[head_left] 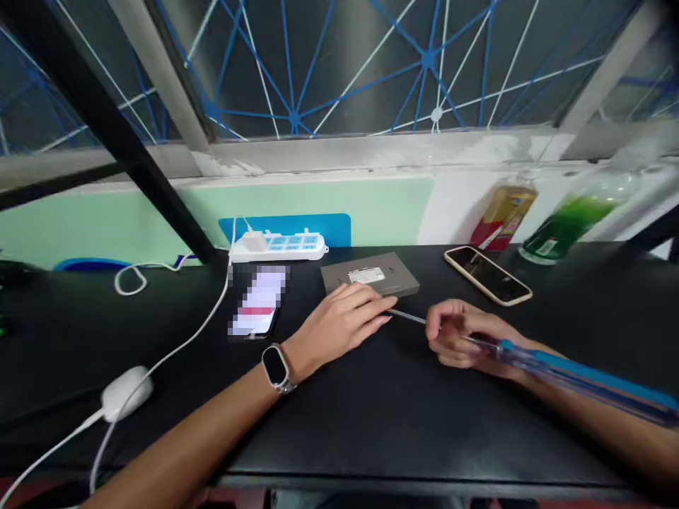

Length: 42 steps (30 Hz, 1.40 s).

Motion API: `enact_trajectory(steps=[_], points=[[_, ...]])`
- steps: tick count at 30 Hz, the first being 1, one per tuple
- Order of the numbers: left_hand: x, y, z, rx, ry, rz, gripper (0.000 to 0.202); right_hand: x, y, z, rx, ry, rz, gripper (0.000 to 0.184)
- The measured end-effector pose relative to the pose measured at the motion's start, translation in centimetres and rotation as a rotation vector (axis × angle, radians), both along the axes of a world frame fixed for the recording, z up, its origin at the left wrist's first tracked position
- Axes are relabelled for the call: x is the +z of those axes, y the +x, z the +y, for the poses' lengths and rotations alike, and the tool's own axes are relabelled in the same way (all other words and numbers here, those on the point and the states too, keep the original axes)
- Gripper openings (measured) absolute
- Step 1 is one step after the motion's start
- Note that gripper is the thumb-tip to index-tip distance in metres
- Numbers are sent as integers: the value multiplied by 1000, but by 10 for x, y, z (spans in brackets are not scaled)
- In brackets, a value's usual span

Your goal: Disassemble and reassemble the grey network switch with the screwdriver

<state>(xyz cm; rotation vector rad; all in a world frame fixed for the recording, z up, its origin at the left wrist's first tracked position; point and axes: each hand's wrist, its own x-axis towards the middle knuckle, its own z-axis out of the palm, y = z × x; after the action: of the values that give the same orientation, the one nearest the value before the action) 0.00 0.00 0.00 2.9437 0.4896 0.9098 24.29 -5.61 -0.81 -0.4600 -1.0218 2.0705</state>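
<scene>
A long screwdriver with a clear blue handle [583, 382] and a thin metal shaft [409, 316] slants across the right of the view above the black table. My right hand [464, 336] is closed around its shaft, and the handle extends back over my right forearm. At the other end, the fingers of my left hand [344, 318] meet the shaft's tip, seemingly pinching it; my left thumb is hidden. The tip itself is covered by those fingers. Just behind my left hand lies a flat grey-brown box [395, 276] with a white label.
A phone with a lit, blurred screen [259, 300] lies left of the box, a dark-screened phone [488, 274] right. A white power strip [294, 246], a red-yellow drink bottle [503, 215] and a green bottle [565, 226] stand by the wall. A white cable [196, 336] crosses the left.
</scene>
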Motion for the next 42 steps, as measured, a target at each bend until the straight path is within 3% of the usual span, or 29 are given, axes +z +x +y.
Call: enact_trajectory(steps=[8,14,18,21,24,27,30,31,36,42], points=[[-2,-1,7,3,-36,14,23,-3,2,3,-79,-97,-43,35],[-6,-6,12,79,-66,-37,22,8,8,5,-146,-142,-1,38],[-10,0,8,118,-181,-139,22,19,6,3,-339,23,-34,37],[-9,8,1,114,-265,-175,24,20,-1,3,-524,280,-270,32],[-7,13,0,70,-297,-182,25,20,-10,6,-705,524,-527,13],[-3,6,9,128,-261,-123,35,30,-13,17,-722,628,-575,22],[-2,-7,22,268,-220,55,75,44,-10,38,-759,733,-691,27],[-2,-11,26,297,-224,119,80,48,-10,45,-772,779,-760,29],[-5,-23,35,371,-260,244,72,49,-14,71,-725,883,-962,35],[-3,-26,39,365,-233,270,71,43,-8,68,-760,949,-1067,35]])
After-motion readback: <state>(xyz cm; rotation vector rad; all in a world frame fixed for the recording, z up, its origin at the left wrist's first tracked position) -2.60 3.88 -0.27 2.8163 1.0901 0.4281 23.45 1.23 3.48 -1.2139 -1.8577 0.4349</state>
